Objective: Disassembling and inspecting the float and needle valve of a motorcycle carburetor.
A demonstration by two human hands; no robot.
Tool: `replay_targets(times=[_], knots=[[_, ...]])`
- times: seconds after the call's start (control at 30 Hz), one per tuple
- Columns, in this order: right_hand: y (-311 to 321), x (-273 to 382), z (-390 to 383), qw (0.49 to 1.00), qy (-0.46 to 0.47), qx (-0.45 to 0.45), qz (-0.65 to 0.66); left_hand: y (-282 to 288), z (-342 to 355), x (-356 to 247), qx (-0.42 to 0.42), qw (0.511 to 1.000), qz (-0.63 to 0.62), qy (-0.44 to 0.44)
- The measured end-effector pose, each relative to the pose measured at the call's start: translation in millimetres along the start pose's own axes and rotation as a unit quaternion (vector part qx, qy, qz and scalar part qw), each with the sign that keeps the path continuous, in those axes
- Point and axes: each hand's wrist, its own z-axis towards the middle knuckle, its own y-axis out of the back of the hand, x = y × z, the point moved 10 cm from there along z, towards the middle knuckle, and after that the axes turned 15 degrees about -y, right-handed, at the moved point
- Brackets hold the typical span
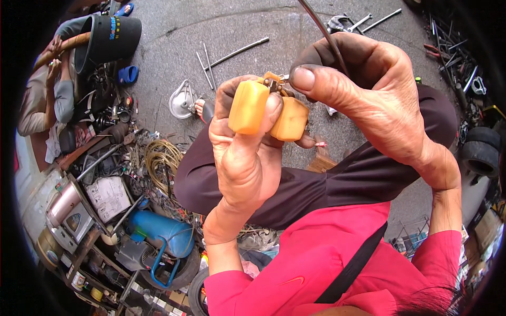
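Note:
A yellow carburetor float [249, 108] with two rounded lobes is held up in front of me. My left hand [245, 168] is closed on it, the thumb between the lobes and the fingers behind. Between the lobes sits a small metal hinge part [272, 83]. My right hand [382, 97] is closed in a pinch right beside this hinge. A small silvery tip [285, 78] shows at its thumb and finger. Through the same hand runs a thin dark metal rod [322, 27], slanting up out of view. Whether the silvery tip is separate from the hinge, I cannot tell.
Long-handled wrenches [237, 54] and a round metal cover [182, 100] lie on the concrete ahead. At left are a black bucket [118, 45], another person's arms, a coil of hose [161, 163] and a blue air compressor [163, 231]. Tires [480, 158] and loose tools stand at right.

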Motion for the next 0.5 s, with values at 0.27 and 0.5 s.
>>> replay_targets(times=[0.27,0.5], knots=[[3,-11,1,0.995,0.073,-0.040,0.048,4,4,7,-0.005,0.997,-0.072,0.032],[4,-6,-3,0.980,0.181,-0.051,0.061,2,4,8,-0.003,0.997,-0.064,0.032]])
